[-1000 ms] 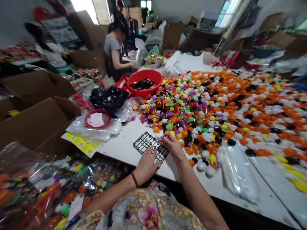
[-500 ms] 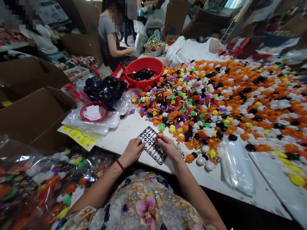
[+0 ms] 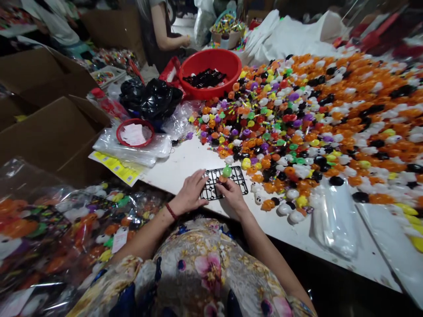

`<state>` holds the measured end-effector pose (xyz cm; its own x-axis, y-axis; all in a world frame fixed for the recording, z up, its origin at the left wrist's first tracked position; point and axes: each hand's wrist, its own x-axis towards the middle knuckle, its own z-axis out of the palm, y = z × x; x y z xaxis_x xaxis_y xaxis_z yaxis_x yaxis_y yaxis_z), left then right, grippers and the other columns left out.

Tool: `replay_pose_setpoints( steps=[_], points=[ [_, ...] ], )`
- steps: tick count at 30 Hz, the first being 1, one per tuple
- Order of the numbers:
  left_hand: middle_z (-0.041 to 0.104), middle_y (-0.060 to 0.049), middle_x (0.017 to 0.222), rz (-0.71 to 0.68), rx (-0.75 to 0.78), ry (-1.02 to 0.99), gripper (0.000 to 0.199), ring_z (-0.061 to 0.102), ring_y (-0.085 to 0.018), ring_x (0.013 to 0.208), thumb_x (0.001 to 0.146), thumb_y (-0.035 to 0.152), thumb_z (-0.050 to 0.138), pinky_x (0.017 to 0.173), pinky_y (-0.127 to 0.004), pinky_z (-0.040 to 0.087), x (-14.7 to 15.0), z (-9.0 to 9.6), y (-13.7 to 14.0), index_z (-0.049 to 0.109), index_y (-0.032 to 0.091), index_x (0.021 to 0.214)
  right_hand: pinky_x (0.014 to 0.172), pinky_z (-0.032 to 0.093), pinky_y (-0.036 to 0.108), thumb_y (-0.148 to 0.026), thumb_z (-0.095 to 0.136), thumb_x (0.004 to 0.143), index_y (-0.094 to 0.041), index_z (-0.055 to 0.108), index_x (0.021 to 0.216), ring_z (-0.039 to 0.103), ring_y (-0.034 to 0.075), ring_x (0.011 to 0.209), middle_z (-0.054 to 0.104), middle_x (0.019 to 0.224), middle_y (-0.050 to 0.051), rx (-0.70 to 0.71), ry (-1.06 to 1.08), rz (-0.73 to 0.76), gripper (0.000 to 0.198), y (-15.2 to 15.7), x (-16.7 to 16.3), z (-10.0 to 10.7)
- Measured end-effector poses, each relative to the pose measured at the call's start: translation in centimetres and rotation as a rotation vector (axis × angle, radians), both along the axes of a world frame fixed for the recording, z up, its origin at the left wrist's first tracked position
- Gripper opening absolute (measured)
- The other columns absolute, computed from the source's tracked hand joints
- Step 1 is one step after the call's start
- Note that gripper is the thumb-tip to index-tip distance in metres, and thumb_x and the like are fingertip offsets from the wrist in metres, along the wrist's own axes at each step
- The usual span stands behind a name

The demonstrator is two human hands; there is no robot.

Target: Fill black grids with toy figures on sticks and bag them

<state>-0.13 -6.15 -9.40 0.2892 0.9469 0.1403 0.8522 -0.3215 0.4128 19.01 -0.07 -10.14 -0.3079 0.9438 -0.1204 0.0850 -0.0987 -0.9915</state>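
A black plastic grid (image 3: 236, 175) lies at the table's front edge, its long side now running left to right. My left hand (image 3: 189, 193) is closed on its left end, fingers at the upper corner and thumb at the lower one. Over the middle of the grid, my right hand (image 3: 233, 197) pinches a small orange piece (image 3: 223, 179); its exact kind is too small to tell. A small green piece (image 3: 226, 171) sits just beyond those fingertips, at the grid's far edge. Whether the orange piece touches the grid, I cannot tell.
A large heap of orange, white and black plastic toys (image 3: 330, 110) covers the right and back. A red basin (image 3: 211, 90) holds black grids. Clear bags (image 3: 335, 220) lie at right, a small red basket (image 3: 135, 132) at left. Cardboard boxes (image 3: 42, 145) stand left; a person (image 3: 161, 31) sits beyond.
The grid has turned from slanted to nearly level with the table edge. My left hand has moved right and up with it; my right hand keeps the orange piece over it.
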Motion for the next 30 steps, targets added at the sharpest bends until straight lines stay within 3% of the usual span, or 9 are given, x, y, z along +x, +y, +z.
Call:
replay_pose_setpoints(
  steps=[2,5,14,21,30],
  points=[
    [0.032,-0.021,0.155,-0.025,-0.124,0.043,0.092,0.027,-0.037,0.144,0.074,0.060,0.070,0.110,-0.054,0.033,-1.9,0.0,1.0,0.033,0.018,0.147,0.065,0.046,0.030,-0.047,0.074,0.066,-0.021,0.065,0.078,0.055,0.014,0.063,0.062,0.068,-0.001,-0.028,0.004,0.001,0.031,0.0,0.0,-0.1],
    [0.029,-0.021,0.158,-0.059,-0.243,0.067,0.096,0.027,-0.036,0.146,0.073,0.068,0.067,0.112,-0.053,0.029,-3.3,-0.4,1.9,0.033,0.019,0.149,0.066,0.047,0.031,-0.046,0.077,0.063,-0.021,0.064,0.078,0.057,0.015,0.063,0.063,0.068,-0.001,-0.052,0.000,0.001,0.032,-0.5,-0.3,-0.1],
    [0.021,-0.026,0.159,-0.119,-0.219,0.069,0.108,0.020,-0.036,0.149,0.069,0.070,0.069,0.113,-0.051,0.024,-3.0,-1.1,1.7,0.027,0.013,0.151,0.072,0.051,0.032,-0.044,0.068,0.074,-0.020,0.063,0.079,0.064,0.019,0.071,0.069,0.074,0.001,0.012,-0.156,0.172,0.025,-3.4,-2.0,0.3],
    [0.022,-0.025,0.159,-0.094,-0.204,0.118,0.095,0.021,-0.033,0.149,0.075,0.055,0.070,0.114,-0.046,0.024,-2.7,-0.9,1.6,0.028,0.013,0.150,0.070,0.048,0.029,-0.034,0.058,0.082,-0.022,0.061,0.080,0.063,0.018,0.073,0.068,0.078,0.002,0.235,-0.288,0.291,0.013,-3.5,-1.7,0.9],
    [0.024,-0.022,0.159,-0.085,-0.176,0.147,0.085,0.026,-0.032,0.147,0.079,0.050,0.063,0.113,-0.047,0.028,-3.0,-1.3,1.4,0.031,0.014,0.149,0.066,0.042,0.027,-0.019,0.052,0.086,-0.021,0.054,0.090,0.059,0.018,0.071,0.064,0.079,0.003,0.410,-0.671,0.403,0.005,-3.8,-1.8,1.9]
  ],
)
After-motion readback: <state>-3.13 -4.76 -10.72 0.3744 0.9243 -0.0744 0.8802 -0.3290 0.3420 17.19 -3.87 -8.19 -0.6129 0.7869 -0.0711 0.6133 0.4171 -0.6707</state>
